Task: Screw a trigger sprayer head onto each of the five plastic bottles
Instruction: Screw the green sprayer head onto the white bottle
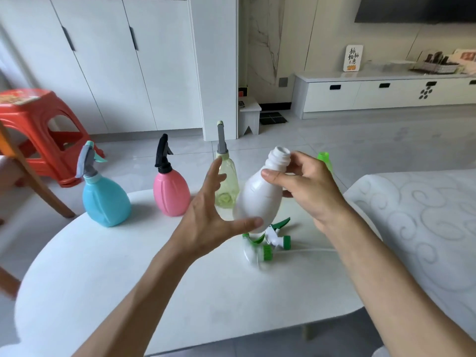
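Note:
A white bottle point(257, 199) with a bare threaded neck hangs tilted above the white table point(128, 279). My right hand point(306, 184) grips it around the neck. My left hand point(208, 217) is spread open at the bottle's base, thumb touching its underside. Under the bottle lie two white-and-green sprayer heads point(270, 243), one with a thin tube. At the back stand a blue bottle point(105, 199), a pink bottle point(171, 191) and a pale green bottle point(226, 184), each with a sprayer head on. A bright green bottle point(324, 159) peeks out behind my right hand.
An orange plastic stool point(38, 130) and a wooden chair leg point(31, 176) stand left of the table. A patterned white cushion point(417, 215) lies to the right. White cabinets and a low TV unit line the far walls.

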`<state>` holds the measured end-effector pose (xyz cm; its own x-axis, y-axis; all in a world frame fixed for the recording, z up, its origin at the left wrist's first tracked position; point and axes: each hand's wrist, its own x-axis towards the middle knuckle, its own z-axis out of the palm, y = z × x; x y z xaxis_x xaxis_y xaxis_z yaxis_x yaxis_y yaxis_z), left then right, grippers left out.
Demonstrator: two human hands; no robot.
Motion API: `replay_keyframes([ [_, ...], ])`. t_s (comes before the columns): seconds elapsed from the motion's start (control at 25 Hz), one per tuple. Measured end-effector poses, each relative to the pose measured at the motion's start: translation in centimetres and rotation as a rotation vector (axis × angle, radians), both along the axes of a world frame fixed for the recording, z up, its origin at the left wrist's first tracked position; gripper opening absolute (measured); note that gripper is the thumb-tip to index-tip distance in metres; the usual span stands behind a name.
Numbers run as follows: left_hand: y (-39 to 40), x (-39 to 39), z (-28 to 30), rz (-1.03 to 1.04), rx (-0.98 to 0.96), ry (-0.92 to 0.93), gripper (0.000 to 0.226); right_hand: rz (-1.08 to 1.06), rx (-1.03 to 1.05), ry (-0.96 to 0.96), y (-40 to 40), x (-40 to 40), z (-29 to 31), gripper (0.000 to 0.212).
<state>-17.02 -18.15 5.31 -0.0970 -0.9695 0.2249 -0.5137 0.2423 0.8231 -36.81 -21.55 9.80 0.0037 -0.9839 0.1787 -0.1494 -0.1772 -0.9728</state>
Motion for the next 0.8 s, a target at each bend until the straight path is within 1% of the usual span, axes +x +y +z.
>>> replay_keyframes([
  [0.04,0.4,-0.3,0.0,-0.032,0.014,0.015,0.132,0.09,0.047,-0.061,1.0,0.5,-0.1,0.027],
  [0.12,0.8,-0.3,-0.2,-0.058,0.025,0.032,0.133,0.198,0.104,-0.147,2.4,1.2,-0.8,0.03],
  [0.2,0.9,0.4,-0.4,-0.015,0.029,-0.004,0.123,0.298,0.14,-0.166,2.8,1.5,-1.3,0.032],
  [0.28,0.8,1.3,-0.7,0.085,-0.003,-0.153,0.107,0.389,0.204,-0.092,2.2,1.0,-1.8,0.043],
  [0.32,0.8,1.8,-0.8,0.148,-0.029,-0.239,0.101,0.382,0.221,0.027,1.8,0.4,-2.2,0.05],
  [0.4,0.6,2.8,-1.2,0.243,-0.104,-0.363,0.097,0.306,0.193,0.441,0.9,-0.7,-3.5,0.059],
  [0.48,0.4,3.8,-1.6,0.281,-0.203,-0.472,0.102,0.37,0.146,0.83,0.5,-1.1,-5.4,0.063],
  [0.52,0.5,4.2,-1.8,0.29,-0.248,-0.528,0.103,0.431,0.119,0.966,0.5,-1.0,-6.5,0.064],
  [0.6,0.5,4.7,-2.1,0.308,-0.312,-0.608,0.102,0.503,0.026,1.178,0.5,-0.6,-8.8,0.062],
  [0.68,0.6,4.8,-2.3,0.318,-0.325,-0.667,0.103,0.448,-0.116,1.345,0.6,0.2,-10.1,0.052],
  [0.72,0.6,4.8,-2.3,0.323,-0.319,-0.686,0.105,0.402,-0.171,1.401,0.6,0.5,-10.5,0.048],
  [0.8,0.6,4.7,-2.1,0.336,-0.319,-0.68,0.108,0.347,-0.207,1.458,0.6,1.1,-11.1,0.044],
])
